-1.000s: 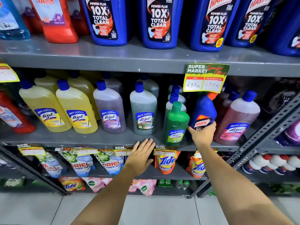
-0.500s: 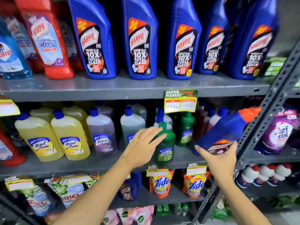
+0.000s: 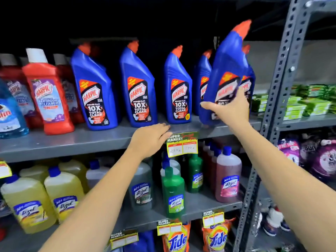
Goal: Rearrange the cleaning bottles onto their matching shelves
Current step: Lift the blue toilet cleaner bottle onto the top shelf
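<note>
My right hand [image 3: 230,110] grips a blue Harpic bottle [image 3: 227,70] with an orange cap by its lower body. The bottle stands almost upright at the right end of the upper grey shelf [image 3: 72,142], in front of another blue Harpic bottle, its base at about shelf level. A row of blue Harpic bottles [image 3: 138,88] stands to its left. My left hand [image 3: 150,138] is open, palm down, fingers spread, on the front edge of that shelf. Below, Lizol bottles fill the middle shelf [image 3: 205,210], among them a green one [image 3: 173,191] and a pink one [image 3: 228,177].
Red Harpic bathroom cleaner bottles [image 3: 48,91] and a light blue bottle [image 3: 10,113] stand at the upper shelf's left. A yellow-green price tag [image 3: 182,144] hangs off its edge. A perforated grey upright [image 3: 278,88] bounds the right side. Tide pouches [image 3: 177,239] sit on the bottom shelf.
My right hand has lifted the blue Harpic bottle from the middle shelf up to the upper shelf and turned it upright. My left hand rose from the green Lizol bottle to the upper shelf edge.
</note>
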Tool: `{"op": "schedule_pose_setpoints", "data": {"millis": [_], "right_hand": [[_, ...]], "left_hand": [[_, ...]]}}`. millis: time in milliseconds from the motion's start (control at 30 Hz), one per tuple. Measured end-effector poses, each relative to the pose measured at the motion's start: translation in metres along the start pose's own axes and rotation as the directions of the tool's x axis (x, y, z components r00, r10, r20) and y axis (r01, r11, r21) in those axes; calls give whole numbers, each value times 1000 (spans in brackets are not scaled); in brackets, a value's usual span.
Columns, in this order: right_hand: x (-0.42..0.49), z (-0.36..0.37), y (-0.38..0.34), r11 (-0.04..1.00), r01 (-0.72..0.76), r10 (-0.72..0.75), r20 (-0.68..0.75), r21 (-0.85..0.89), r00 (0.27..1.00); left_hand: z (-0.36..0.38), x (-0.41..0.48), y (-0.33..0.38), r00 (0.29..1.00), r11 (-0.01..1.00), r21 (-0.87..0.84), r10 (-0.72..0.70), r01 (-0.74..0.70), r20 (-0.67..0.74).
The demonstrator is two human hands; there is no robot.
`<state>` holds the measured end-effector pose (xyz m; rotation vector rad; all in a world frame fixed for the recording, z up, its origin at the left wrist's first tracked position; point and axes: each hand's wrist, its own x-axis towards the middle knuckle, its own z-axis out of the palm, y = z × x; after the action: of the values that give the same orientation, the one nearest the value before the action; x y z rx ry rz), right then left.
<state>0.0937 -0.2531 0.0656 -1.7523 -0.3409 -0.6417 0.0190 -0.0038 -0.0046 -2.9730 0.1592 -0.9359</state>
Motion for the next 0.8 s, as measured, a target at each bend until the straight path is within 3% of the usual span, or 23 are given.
{"op": "schedule_pose_setpoints", "data": {"millis": [233, 367, 700, 800], "right_hand": [[28, 33, 13, 963, -151, 168, 60, -222, 984], [34, 38, 16, 914, -165, 222, 117, -370, 968], [20, 47, 12, 920, -175, 237, 143, -350, 961], [18, 48, 16, 923, -179, 223, 94, -340, 970]], "left_hand": [[-3, -6, 7, 998, 999, -1, -50, 50, -38], [-3, -6, 9, 998, 999, -2, -52, 52, -45], [-4, -7, 10, 997, 998, 3, -58, 58, -55], [-3, -7, 11, 997, 998, 9, -59, 59, -54]]}}
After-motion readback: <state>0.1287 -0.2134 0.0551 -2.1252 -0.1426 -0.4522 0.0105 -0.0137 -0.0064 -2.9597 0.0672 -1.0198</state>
